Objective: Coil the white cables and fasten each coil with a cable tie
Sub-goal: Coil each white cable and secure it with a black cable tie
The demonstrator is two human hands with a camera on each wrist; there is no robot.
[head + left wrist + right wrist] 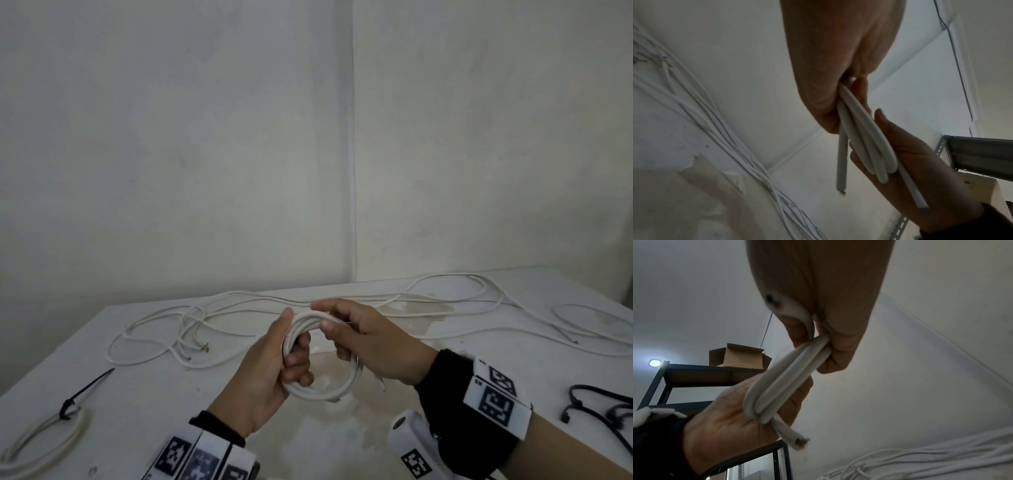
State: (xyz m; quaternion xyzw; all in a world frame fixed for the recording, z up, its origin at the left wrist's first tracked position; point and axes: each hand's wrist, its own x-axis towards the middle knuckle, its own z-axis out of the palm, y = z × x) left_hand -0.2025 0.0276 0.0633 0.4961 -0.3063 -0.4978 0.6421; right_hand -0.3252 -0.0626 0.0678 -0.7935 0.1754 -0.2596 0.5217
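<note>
We saw the white cable coil (323,359) held up just above the counter (144,404), between both hands. The left hand (270,373) had its grip closed round the coil's left side, fingers curled through the loop and thumb laid over the top. The right hand (370,342) pinched the far upper part of the coil between thumb and fingers, its other fingers curled through the loop on the right. From the left wrist we saw several turns bunched flat together (865,146), with two cut ends sticking free below the fingers. The right wrist view showed the same bundle (785,379) and a frayed cut end; how many turns the coil had we could not count.

Behind the hands, loose white cables (239,308) sprawled across the far part of the counter, some running out of the picture on the right. At the near left lay a tied coil (44,438), fastened by a black cable tie (82,394) and partly cut off by the edge. At the near right, dark cable ties (596,411) lay in a tangle, too dim to count. Both wrists wore bands with printed markers (493,401).
</note>
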